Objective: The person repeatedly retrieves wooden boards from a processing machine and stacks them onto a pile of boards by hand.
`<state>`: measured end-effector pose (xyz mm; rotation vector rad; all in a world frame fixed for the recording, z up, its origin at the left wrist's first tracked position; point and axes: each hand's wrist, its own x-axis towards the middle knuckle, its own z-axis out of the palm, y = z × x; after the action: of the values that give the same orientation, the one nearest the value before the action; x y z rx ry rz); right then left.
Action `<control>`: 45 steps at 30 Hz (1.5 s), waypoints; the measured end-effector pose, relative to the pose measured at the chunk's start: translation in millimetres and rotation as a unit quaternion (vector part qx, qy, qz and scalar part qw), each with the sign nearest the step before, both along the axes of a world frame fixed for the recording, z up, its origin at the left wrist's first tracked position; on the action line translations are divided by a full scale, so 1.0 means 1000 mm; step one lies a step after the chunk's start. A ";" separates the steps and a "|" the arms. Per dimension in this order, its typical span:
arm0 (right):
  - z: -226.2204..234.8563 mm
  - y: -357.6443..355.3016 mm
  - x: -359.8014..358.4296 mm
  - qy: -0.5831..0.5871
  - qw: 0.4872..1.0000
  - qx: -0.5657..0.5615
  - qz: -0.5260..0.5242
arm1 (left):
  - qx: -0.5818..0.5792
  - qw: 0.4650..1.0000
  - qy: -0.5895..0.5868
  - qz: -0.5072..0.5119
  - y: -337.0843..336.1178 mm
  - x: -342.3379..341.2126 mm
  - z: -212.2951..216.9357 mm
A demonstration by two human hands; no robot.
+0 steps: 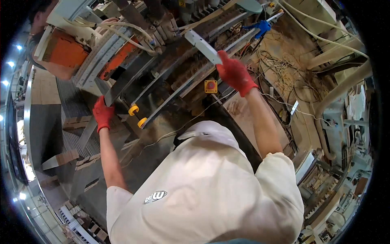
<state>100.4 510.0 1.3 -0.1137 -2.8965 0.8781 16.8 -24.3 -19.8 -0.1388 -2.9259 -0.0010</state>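
My right hand (236,74), in a red glove, is closed round the near end of a narrow pale grey board (203,46). The board slants up and left over the machine's rails. On the left, my other red-gloved hand (103,111) has its fingers at the near end of a long dark grey board (129,80), which reaches toward the machine head. Its fingers look bent round that end, though part of the grip is hidden. Between my hands run long metal rails (178,91), with yellow rollers (133,110) at their near ends.
A red push button on a yellow box (210,86) sits below the rails. A blue tool or fitting (263,28) is at the upper right, above tangled cables (280,71). Stacked boards (73,99) stand left, near an orange machine panel (65,53). Another person (40,20) is at the upper left.
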 end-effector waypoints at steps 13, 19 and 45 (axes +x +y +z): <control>0.018 -0.012 -0.033 -0.087 0.994 0.061 0.032 | -0.027 0.999 0.020 0.021 -0.009 -0.003 -0.010; 0.011 -0.012 -0.033 -0.088 0.993 0.078 0.024 | -0.036 0.999 0.030 0.005 -0.009 0.002 -0.014; 0.031 -0.019 -0.034 -0.174 0.983 -0.050 -0.014 | -0.053 0.998 0.026 0.017 -0.003 0.007 -0.011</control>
<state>66.2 491.2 31.9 -0.3482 -3.1555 1.0987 23.5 -26.9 -30.4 -0.1031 -2.8754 0.1600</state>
